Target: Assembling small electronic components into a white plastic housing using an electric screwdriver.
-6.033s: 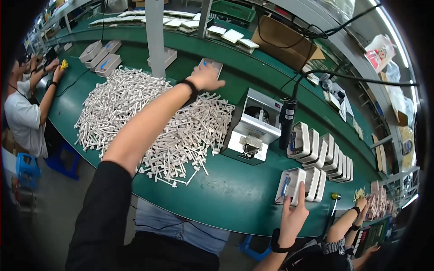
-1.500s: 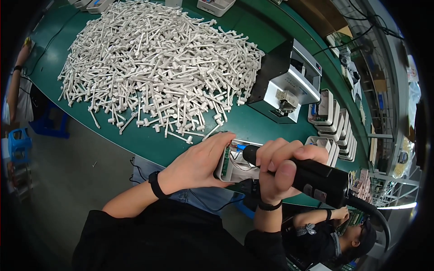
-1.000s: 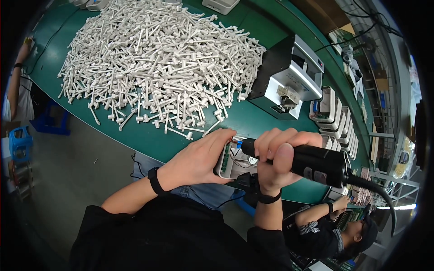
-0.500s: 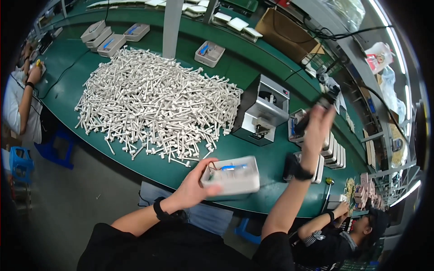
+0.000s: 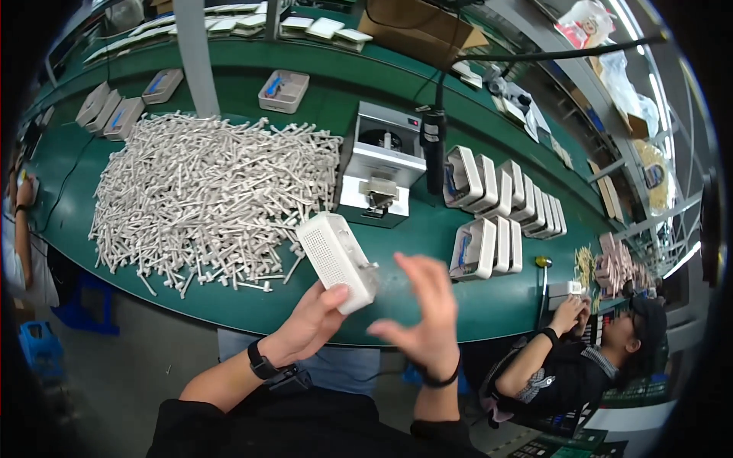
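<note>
My left hand (image 5: 311, 324) grips a white plastic housing (image 5: 333, 256) above the bench's near edge. The housing stands tilted, its face with small holes toward me and its side with notches toward the right. What lies inside it is hidden. Just right of it is my right hand (image 5: 427, 317), slightly blurred, with thumb and fingers apart and nothing in them. A black electric screwdriver (image 5: 434, 149) hangs on its cable beyond my right hand, beside a silver-and-black machine (image 5: 382, 164) on the bench.
A big heap of white plastic rods (image 5: 206, 191) covers the bench's left part. Rows of white housings (image 5: 473, 248) stand on the right. Several open housings (image 5: 284, 91) sit at the back. A co-worker (image 5: 550, 366) works close on the right, another person (image 5: 23, 229) far left.
My right hand has let go of the black screwdriver and come back down beside the housing. The left hand has turned the housing from open side up to tilted. The whole view has shifted.
</note>
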`<state>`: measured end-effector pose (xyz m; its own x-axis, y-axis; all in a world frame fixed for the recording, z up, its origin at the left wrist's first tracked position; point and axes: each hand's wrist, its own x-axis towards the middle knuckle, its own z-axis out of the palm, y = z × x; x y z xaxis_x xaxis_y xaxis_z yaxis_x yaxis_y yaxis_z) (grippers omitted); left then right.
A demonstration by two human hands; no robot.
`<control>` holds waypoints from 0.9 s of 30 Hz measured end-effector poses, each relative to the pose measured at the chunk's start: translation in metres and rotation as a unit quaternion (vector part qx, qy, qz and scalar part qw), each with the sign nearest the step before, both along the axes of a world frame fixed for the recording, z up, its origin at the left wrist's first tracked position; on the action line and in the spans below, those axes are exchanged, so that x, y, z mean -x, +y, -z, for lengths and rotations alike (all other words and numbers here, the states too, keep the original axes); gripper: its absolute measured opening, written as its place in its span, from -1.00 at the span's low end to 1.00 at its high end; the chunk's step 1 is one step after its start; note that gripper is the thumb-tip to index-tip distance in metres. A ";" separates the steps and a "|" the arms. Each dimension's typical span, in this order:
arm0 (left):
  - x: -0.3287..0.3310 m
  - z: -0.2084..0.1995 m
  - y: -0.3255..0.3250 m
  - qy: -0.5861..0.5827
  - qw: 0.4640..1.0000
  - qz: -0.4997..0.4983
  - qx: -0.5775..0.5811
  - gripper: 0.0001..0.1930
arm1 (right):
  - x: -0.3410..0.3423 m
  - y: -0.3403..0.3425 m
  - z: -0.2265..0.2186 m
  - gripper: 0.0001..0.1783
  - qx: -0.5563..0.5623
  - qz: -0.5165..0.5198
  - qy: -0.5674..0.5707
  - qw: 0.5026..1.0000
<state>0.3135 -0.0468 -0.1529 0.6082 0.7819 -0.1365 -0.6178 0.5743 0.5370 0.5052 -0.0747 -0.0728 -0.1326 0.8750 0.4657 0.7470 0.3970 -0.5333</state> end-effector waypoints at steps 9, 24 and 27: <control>0.000 -0.038 0.046 0.255 0.930 0.218 -0.150 -0.37 | -0.049 -0.029 0.051 -0.60 0.051 0.233 0.174 0.955; 0.023 0.021 0.423 0.833 0.444 -0.163 -0.287 0.18 | -0.099 -0.007 0.082 -0.64 0.087 0.454 0.123 0.878; 0.011 0.033 0.434 0.832 0.459 -0.161 -0.268 0.26 | -0.111 -0.011 0.080 -0.62 0.086 0.473 0.084 0.873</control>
<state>0.3026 0.3876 -0.1862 -0.1484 0.9870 0.0624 0.8964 0.1076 0.4300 0.6164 -0.0854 -0.1524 0.7437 0.6158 0.2602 0.6037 -0.4514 -0.6571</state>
